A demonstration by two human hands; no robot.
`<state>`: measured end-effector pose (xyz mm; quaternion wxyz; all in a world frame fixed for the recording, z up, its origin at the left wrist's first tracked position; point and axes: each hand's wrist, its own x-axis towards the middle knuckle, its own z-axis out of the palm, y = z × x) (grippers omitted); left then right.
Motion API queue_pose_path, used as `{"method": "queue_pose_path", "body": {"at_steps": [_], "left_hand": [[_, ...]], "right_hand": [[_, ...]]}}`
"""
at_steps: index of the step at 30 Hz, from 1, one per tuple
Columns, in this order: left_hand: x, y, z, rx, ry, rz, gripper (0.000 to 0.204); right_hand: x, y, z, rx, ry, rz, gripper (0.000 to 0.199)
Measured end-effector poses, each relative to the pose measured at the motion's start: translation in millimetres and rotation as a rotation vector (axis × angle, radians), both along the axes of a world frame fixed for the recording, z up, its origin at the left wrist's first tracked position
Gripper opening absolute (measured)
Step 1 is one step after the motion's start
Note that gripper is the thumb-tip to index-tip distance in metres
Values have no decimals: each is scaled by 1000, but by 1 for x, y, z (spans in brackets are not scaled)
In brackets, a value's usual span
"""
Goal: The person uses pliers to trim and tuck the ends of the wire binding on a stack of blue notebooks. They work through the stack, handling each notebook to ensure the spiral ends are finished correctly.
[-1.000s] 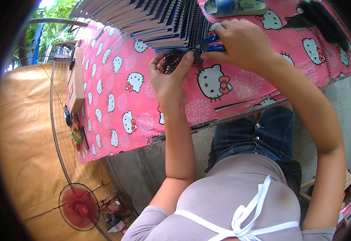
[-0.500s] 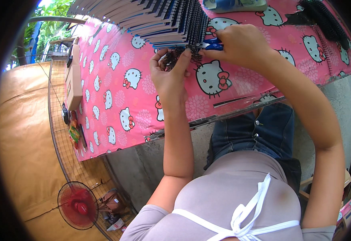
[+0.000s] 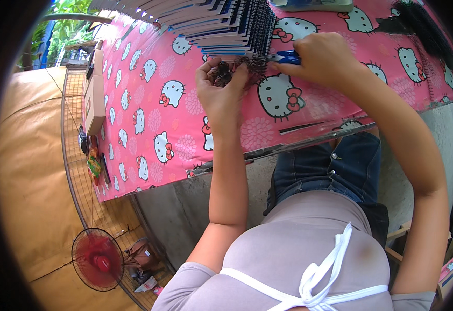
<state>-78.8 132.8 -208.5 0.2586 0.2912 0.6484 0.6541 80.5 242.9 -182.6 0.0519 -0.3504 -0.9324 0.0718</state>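
At table centre, twelve o'clock of the torso, left hand (image 3: 221, 90) curled half shut around a dark tangle of wire coil (image 3: 225, 74), fingers cupping it; right hand (image 3: 322, 59) at two o'clock of it, fist closed on blue-handled cutters (image 3: 284, 57), tips meeting the coil; stack of spiral notebooks (image 3: 226, 26) just beyond at twelve o'clock, binding edge touching the work; pink cartoon-cat tablecloth (image 3: 154, 124) open at nine o'clock; table edge near at six o'clock; loose black coils (image 3: 423, 26) at two o'clock; red fan (image 3: 98, 258) on floor at seven o'clock.
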Motion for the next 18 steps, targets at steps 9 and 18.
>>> {"method": "queue_pose_path", "body": {"at_steps": [9, 18], "left_hand": [[6, 1, -4, -88, 202, 10, 55], [5, -14, -17, -154, 913, 46, 47]], "right_hand": [[0, 9, -21, 266, 199, 74, 58], [14, 16, -34, 533, 358, 142, 52]]}}
